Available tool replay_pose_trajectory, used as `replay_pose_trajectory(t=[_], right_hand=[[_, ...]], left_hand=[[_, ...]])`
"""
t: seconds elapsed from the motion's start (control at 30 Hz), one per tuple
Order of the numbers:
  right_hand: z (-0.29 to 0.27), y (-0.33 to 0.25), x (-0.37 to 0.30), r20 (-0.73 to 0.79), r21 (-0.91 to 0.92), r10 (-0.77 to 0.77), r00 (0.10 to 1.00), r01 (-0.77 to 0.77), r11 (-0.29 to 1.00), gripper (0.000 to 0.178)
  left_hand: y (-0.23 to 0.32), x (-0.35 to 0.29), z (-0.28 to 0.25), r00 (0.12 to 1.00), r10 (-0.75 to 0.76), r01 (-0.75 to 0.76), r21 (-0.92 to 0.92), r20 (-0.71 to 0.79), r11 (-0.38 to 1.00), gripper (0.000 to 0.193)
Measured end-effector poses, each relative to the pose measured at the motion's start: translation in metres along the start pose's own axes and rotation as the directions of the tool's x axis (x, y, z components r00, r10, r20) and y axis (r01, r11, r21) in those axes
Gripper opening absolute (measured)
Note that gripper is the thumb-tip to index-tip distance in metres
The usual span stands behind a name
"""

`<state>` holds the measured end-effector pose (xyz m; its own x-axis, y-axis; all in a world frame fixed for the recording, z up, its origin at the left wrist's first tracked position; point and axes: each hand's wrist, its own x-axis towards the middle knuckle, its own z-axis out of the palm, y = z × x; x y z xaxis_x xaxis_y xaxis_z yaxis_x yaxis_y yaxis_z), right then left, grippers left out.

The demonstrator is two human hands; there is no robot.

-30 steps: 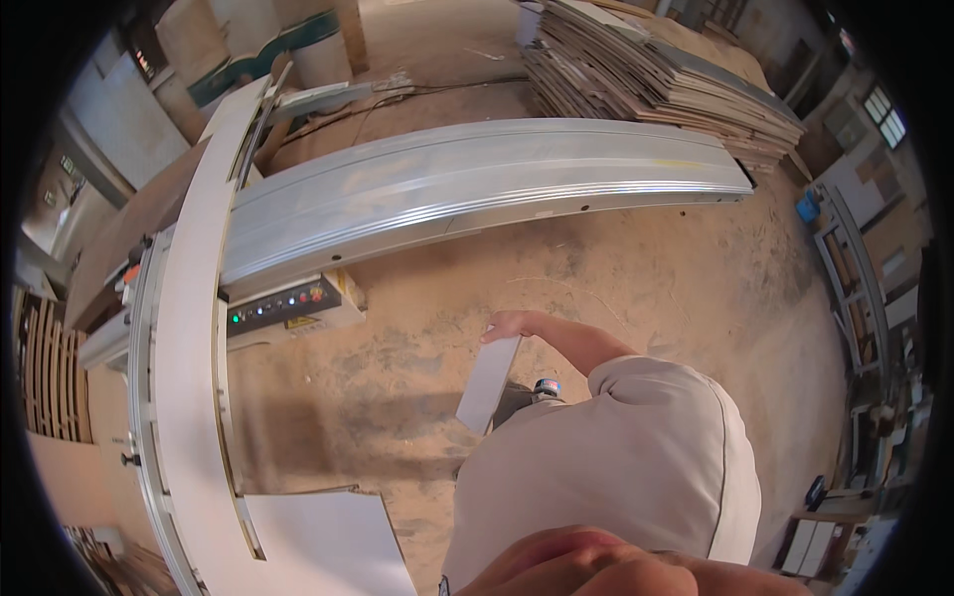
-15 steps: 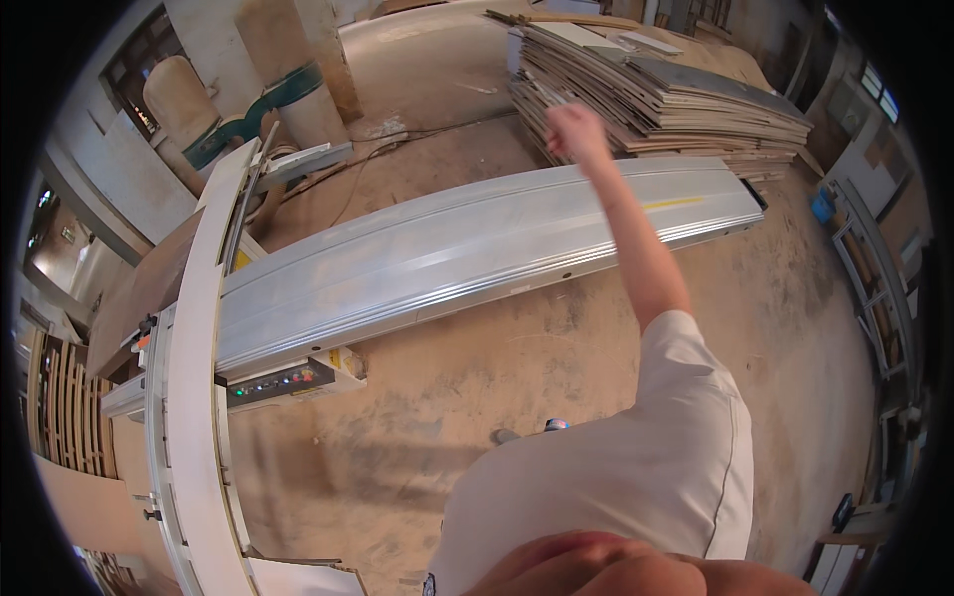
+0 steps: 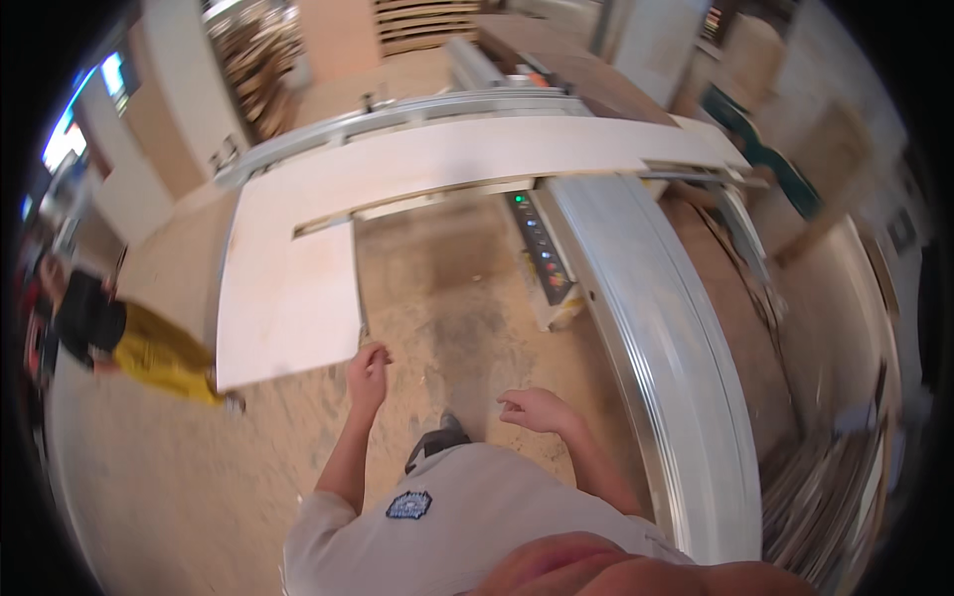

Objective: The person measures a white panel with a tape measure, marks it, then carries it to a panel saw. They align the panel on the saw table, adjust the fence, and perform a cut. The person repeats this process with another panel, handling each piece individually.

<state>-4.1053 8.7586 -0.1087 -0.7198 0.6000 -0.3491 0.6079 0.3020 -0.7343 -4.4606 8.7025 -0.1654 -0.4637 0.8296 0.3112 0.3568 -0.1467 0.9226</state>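
My left hand [image 3: 370, 365] is beside the near right corner of a large white board [image 3: 288, 298], its fingers loosely bent and slightly apart. Whether it touches the edge cannot be made out. In front of my body, my right hand [image 3: 535, 409] hangs with loosely bent fingers and nothing in it. The white board rests on a metal frame, with a long white strip [image 3: 447, 154] running right from its far end. Right of my right hand extends a long silver sliding table [image 3: 661, 298]. A control panel [image 3: 542, 248] with lit buttons is fixed beside that table.
A person in yellow trousers [image 3: 164, 353] is at the left, near the board. Stacked boards [image 3: 427, 25] and leaning panels [image 3: 164, 99] stand at the back. Sheet material [image 3: 830, 497] is piled at the lower right, and a cable [image 3: 760, 318] crosses the floor.
My view has swung left, bringing the white board and the other person into sight. My right arm, stretched out over the sliding table before, is now drawn back; my left hand has come into view.
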Motion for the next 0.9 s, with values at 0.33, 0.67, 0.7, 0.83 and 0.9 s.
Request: replay_pose_trajectory(t=[0.33,0.67,0.7,0.83,0.9], right_hand=[[-0.080,0.060,0.204,-0.057,0.444,-0.049,0.997,0.069,0.894,0.036],[-0.321,0.269,0.314,-0.628,-0.229,-0.128,0.768,-0.025,0.973,0.043],[-0.343,0.276,0.336,-0.611,-0.240,-0.137,0.779,-0.017,0.971,0.042],[-0.420,0.286,0.435,-0.595,-0.421,-0.314,0.740,0.045,0.906,0.042],[-0.444,0.287,0.475,-0.565,-0.544,-0.415,0.713,0.056,0.838,0.041]], left_hand=[[0.042,0.054,0.136,0.764,-0.488,0.631,-0.332,0.421,0.701,0.043],[-0.013,0.127,0.124,0.536,-0.840,0.748,-0.506,0.080,0.429,0.034],[-0.014,0.133,0.132,0.535,-0.844,0.717,-0.551,0.042,0.427,0.032],[-0.029,0.175,0.155,0.490,-0.871,0.733,-0.530,-0.025,0.427,0.033],[-0.050,0.204,0.164,0.443,-0.897,0.742,-0.559,-0.009,0.371,0.034]])
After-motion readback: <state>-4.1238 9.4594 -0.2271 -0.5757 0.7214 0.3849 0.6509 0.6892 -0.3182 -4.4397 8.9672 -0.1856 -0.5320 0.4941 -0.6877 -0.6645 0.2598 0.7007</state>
